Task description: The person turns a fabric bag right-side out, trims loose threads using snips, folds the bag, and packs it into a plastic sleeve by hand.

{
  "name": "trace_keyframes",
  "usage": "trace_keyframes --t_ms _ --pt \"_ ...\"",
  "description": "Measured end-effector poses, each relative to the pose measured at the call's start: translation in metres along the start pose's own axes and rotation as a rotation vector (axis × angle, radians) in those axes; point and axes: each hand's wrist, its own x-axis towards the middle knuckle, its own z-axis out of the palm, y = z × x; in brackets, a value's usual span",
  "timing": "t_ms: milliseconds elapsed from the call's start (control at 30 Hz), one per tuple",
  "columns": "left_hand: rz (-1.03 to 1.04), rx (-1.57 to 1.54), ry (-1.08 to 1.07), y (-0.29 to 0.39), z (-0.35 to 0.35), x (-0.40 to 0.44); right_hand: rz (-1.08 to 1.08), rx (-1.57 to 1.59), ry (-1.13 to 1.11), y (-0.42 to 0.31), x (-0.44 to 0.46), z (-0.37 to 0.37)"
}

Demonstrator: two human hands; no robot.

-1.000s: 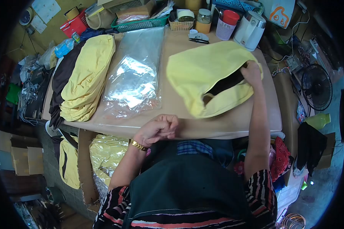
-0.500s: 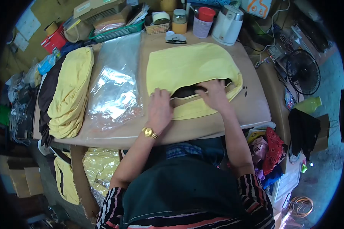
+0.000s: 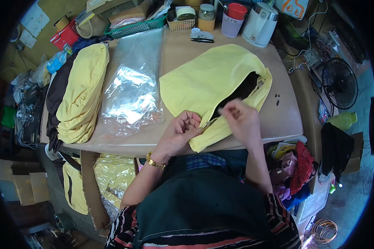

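Folded fabric (image 3: pixel 84 91) lies along the left edge of the bench (image 3: pixel 286 114). Near the front edge, the left hand (image 3: pixel 179 133) pinches the yellow cover (image 3: pixel 207 79), apparently to steady its opening; the right hand (image 3: pixel 245 123) curls above, its grip indeterminable.

I'm standing in a workshop: piled yellow cloths (image 3: pixel 84 91) and clear plastic bags (image 3: pixel 132 89) are lying left of the gripping left hand (image 3: pixel 179 132), a packed carton (image 3: pixel 90 182) sitting lower down.
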Motion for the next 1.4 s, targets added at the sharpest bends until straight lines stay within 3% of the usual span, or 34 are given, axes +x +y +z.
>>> trace_keyframes --t_ms 67,267,400,467,700,800,867,900,967,1000,1100,1267,1400 --pt "0.101 0.074 0.077 0.000 0.004 -0.002 -0.017 0.023 -0.050 -0.005 -0.015 0.008" --pt "0.100 -0.087 0.141 -0.010 0.005 -0.002 0.052 0.183 -0.175 -0.001 -0.032 0.027" --pt "0.105 -0.030 0.158 -0.009 0.006 -0.005 0.030 0.112 -0.102 -0.004 -0.036 0.033" --pt "0.112 -0.108 0.142 -0.007 0.004 -0.006 -0.102 0.058 -0.040 0.008 -0.035 0.033" --pt "0.130 -0.070 0.161 -0.016 0.006 -0.005 -0.025 0.119 -0.112 -0.015 -0.034 0.026" --pt "0.180 0.092 0.201 -0.020 0.007 -0.008 -0.283 -0.102 -0.068 -0.004 -0.035 0.026" --pt "0.291 0.381 0.292 -0.021 0.014 -0.008 -0.336 -0.228 -0.023 -0.005 -0.040 0.036" --pt "0.298 0.372 0.258 -0.013 0.019 -0.010 -0.359 -0.295 0.004 -0.004 -0.042 0.041" --pt "0.150 1.027 0.256 0.010 0.026 -0.016 -0.340 -0.264 0.013 -0.004 -0.045 0.049" --pt "0.162 1.109 0.251 0.012 0.028 -0.015 -0.333 -0.204 -0.003 -0.003 -0.045 0.050" --pt "0.147 1.200 0.162 0.007 0.019 -0.015 -0.328 -0.106 -0.076 0.000 -0.046 0.051" --pt "0.109 1.298 0.146 0.019 0.024 -0.027 -0.382 -0.110 -0.018 0.013 -0.038 0.040" --pt "0.083 1.324 0.142 0.029 0.023 -0.042 -0.389 -0.511 0.307 0.043 -0.008 0.005"
